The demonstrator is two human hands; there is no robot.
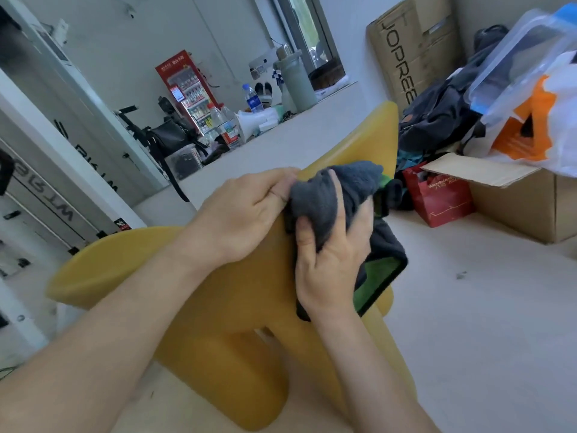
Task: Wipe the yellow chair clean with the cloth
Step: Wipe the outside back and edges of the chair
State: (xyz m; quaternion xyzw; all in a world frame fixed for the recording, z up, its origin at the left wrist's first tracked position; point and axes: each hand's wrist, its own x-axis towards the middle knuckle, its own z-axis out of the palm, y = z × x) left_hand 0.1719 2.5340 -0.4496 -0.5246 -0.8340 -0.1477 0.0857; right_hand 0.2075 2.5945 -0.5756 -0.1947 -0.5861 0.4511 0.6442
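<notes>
Chair: the yellow chair point(218, 295) fills the near middle of the scene and stands on the floor point(468, 307). The rim of its back rises toward the far right.
Cloth: the grey cloth point(321, 198), green on one face, lies bunched over that rim at mid-scene, touching the chair. A loose tail hangs down on the right side.
Left hand: the left hand point(246, 214) grips the rim just left of the cloth, its fingers curled over the edge.
Right hand: the right hand point(331, 260) holds the cloth. Its fingers point(335, 195) wrap over the bunched fabric and the thumb presses from the near side.
Step in hand: judged to be wiping the back's rim.
Method: brace the rim firmly with the left hand. Draw the cloth along the edge toward the far right, with fabric covering both faces of the rim.
Caution: gather the hanging tail so it does not drag.
Progress: cannot be judged, since no dirt is visible.
</notes>
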